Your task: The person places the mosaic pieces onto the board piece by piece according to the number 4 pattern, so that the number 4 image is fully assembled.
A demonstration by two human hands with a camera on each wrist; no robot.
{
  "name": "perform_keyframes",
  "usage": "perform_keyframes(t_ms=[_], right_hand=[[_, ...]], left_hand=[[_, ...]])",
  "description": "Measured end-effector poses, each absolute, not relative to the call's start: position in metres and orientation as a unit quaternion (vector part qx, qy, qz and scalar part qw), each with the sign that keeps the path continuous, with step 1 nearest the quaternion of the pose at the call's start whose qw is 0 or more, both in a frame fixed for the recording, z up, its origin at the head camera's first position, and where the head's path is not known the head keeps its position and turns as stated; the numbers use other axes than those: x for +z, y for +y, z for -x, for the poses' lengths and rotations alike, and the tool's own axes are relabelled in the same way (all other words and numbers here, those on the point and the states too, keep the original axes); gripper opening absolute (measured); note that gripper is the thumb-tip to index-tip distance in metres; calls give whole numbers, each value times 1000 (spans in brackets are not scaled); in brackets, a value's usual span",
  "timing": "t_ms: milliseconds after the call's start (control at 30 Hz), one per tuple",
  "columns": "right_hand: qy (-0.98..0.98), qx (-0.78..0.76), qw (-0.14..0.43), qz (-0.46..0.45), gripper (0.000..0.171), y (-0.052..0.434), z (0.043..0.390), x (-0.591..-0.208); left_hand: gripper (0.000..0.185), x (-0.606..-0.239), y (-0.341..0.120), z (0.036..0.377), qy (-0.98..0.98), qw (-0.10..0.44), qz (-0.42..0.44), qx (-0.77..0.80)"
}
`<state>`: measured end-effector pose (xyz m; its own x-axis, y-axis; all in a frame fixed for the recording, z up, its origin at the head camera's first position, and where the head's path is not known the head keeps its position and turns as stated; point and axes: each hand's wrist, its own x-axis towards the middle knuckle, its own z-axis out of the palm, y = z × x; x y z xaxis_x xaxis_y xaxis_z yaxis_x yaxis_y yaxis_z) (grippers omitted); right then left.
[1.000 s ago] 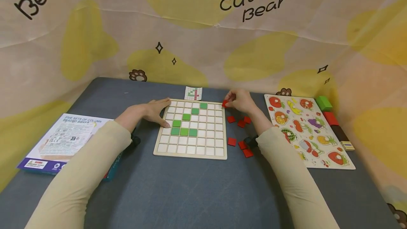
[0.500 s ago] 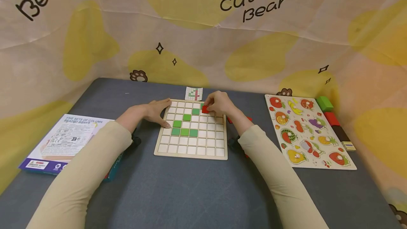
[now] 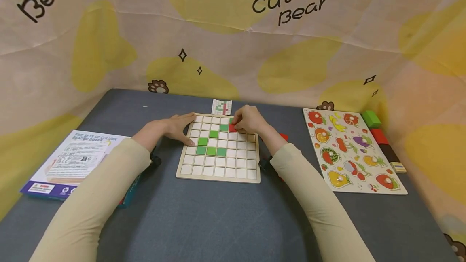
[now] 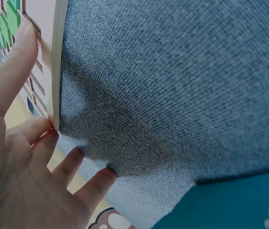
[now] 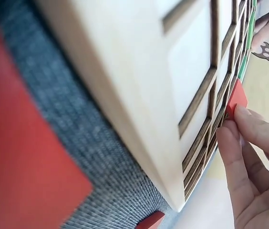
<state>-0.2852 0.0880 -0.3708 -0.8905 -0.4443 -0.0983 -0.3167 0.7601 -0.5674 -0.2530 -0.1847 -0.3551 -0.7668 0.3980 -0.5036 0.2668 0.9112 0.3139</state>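
Note:
A wooden grid board (image 3: 218, 180) with white squares lies mid-table. Several green tiles (image 3: 211, 151) sit in its cells, forming a slanted line and a short row. My right hand (image 3: 250, 119) pinches a red square tile (image 3: 232, 127) between thumb and fingertips, over a cell near the board's far side. In the right wrist view, that tile (image 5: 237, 97) is tilted against the grid, beside a green one. Spread along the board's left edge is my left hand (image 3: 174, 127). Its thumb (image 4: 15, 67) rests on the board's face, and a fingertip touches the corner.
A small pattern card (image 3: 221, 107) stands behind the board. Loose red tiles (image 3: 284, 136) lie to its right, mostly hidden by the right forearm. A fruit puzzle board (image 3: 354, 153) and coloured blocks (image 3: 371, 119) are at right, a boxed set (image 3: 78, 161) at left.
My right hand has carried the red tile left from the board's right edge to a cell near the far side, then lowered it there. The left hand stays in place.

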Motion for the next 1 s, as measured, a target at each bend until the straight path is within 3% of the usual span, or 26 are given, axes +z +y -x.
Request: perform_keyframes(t_ms=[367, 567, 700, 867, 1000], right_hand=[[937, -239, 126, 221, 19, 91, 285, -370], [931, -261, 129, 220, 19, 128, 289, -360], [926, -261, 180, 206, 18, 163, 295, -358], [901, -261, 277, 209, 29, 193, 298, -362], [896, -250, 286, 228, 32, 198, 297, -368]], left_hand=[[105, -358, -187, 254, 932, 296, -173, 113], [105, -357, -186, 255, 933, 295, -176, 112], [105, -356, -185, 255, 933, 292, -178, 111], [105, -356, -185, 254, 933, 296, -173, 113], [105, -357, -185, 254, 933, 296, -172, 114]])
